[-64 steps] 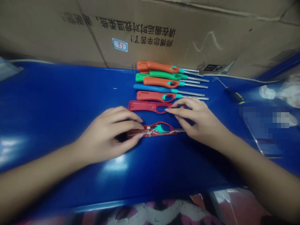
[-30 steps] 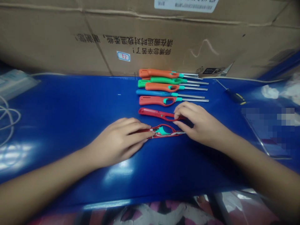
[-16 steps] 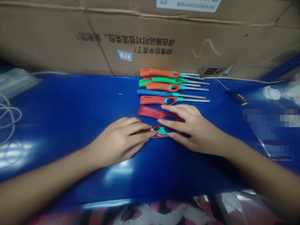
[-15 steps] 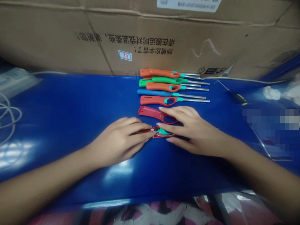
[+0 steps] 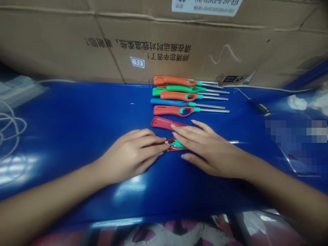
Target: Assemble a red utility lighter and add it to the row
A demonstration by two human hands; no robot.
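Note:
An opened gas lighter [image 5: 177,144] lies on the table, a red half shell with teal and black parts and a thin wire inside. My left hand [image 5: 135,150] grips the shell's left end with the fingers together, hiding much of that end. My right hand [image 5: 208,147] spreads over the shell's right side, fingers outstretched. It covers the trigger area, and a metal tip shows beyond it. Just above lies the loose red shell half [image 5: 162,123], its right part under my right fingertips.
Several assembled lighters [image 5: 174,110] in red, blue, orange and green are lined up above. A cardboard box [image 5: 102,61] stands along the back. A screwdriver [image 5: 258,106] lies at right, a white cable [image 5: 15,126] at left. The table [image 5: 84,112] is glossy blue.
My right hand has shifted, its fingers spreading wider and reaching over the loose red shell half. A metal tip now shows past the hand. My left hand stays in place.

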